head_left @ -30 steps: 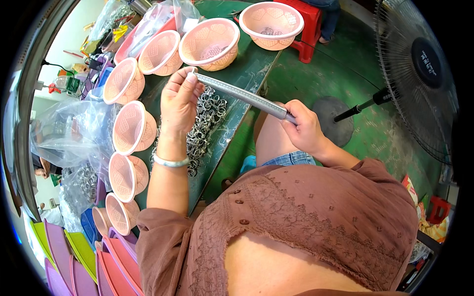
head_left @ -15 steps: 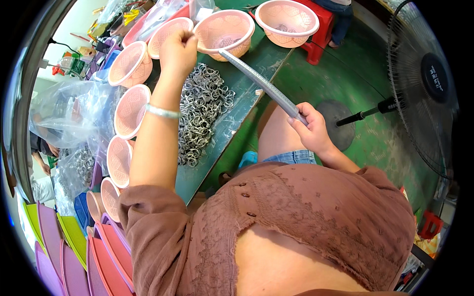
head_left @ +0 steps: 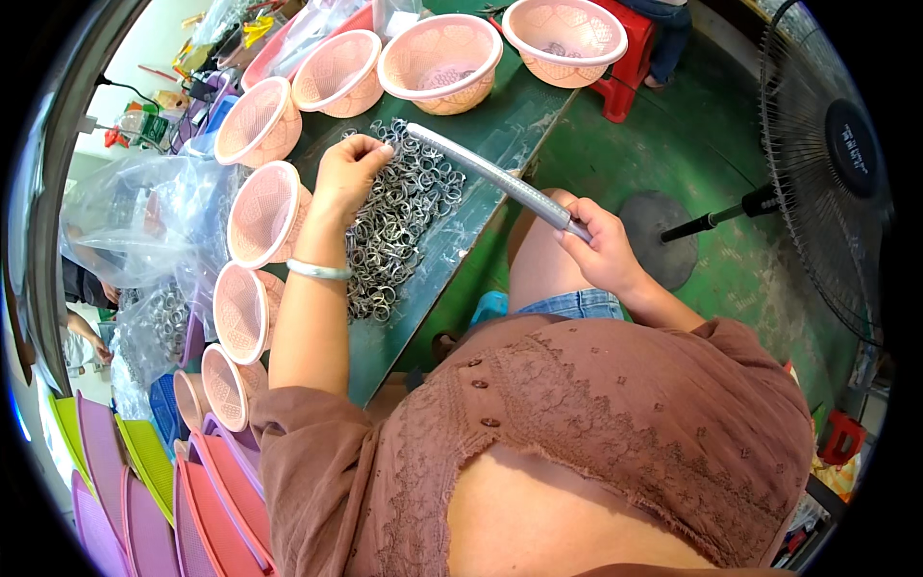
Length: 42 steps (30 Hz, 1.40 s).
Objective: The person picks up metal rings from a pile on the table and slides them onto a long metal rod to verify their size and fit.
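My right hand (head_left: 604,245) grips the thick end of a grey tapered ring mandrel (head_left: 495,181) with fine markings along it. Its thin tip points up and left over the pile of metal rings (head_left: 399,240) on the table. My left hand (head_left: 351,178) is at the pile's upper left edge, thumb and fingertips pinched together. Whatever is between those fingertips is too small to make out. Silver and dark rings lie heaped beside my left forearm, which wears a pale bangle (head_left: 319,270).
Several pink baskets curve around the pile; the far middle basket (head_left: 440,60) and far right basket (head_left: 565,43) hold a few rings. The green table (head_left: 505,125) ends on the right. A standing fan (head_left: 836,163) and red stool (head_left: 625,67) are beyond. Plastic bags (head_left: 154,216) lie left.
My left hand has come down from in front of the far baskets to the rings. The mandrel's tip has shifted slightly left and down, still in my right hand.
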Tool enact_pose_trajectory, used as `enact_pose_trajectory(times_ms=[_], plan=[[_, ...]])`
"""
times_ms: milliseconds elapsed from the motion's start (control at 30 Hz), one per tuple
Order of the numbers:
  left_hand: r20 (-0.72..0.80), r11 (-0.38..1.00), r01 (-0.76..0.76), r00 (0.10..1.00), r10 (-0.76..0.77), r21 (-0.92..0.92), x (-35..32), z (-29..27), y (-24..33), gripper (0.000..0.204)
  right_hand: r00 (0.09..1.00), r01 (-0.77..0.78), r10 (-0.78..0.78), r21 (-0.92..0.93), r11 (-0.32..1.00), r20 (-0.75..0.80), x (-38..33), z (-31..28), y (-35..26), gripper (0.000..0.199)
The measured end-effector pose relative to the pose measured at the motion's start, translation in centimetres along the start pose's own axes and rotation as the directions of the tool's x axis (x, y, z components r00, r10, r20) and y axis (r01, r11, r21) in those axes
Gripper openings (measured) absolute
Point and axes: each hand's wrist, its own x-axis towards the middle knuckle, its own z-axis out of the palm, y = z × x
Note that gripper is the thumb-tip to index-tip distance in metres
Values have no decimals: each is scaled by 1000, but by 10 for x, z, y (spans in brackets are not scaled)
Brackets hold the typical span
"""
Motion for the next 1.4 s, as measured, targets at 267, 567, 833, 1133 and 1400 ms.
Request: enact_pose_trajectory(times_ms=[267, 567, 833, 1133, 1400], plan=[[165, 700, -36, 962, 218, -714, -30, 1, 9, 8, 990, 142, -144, -160, 977, 4, 10, 8, -8, 16], [27, 682, -147, 971, 237, -716, -45, 14, 11, 17, 979, 198, -202, -255, 946, 10, 9, 3, -19, 17], [179, 680, -10, 962, 207, -733, -72, 59, 10, 25, 945, 311, -327, -276, 909, -10, 16, 13, -22, 19], [177, 612, -4, 956, 235, -791, -87, 65, 8, 29, 927, 349, -374, -308, 885, -22, 19, 19, -28, 19], [178, 591, 14, 959, 221, -807, -91, 61, 1, 30, 923, 363, -385, -312, 878, -12, 18, 23, -31, 18]])
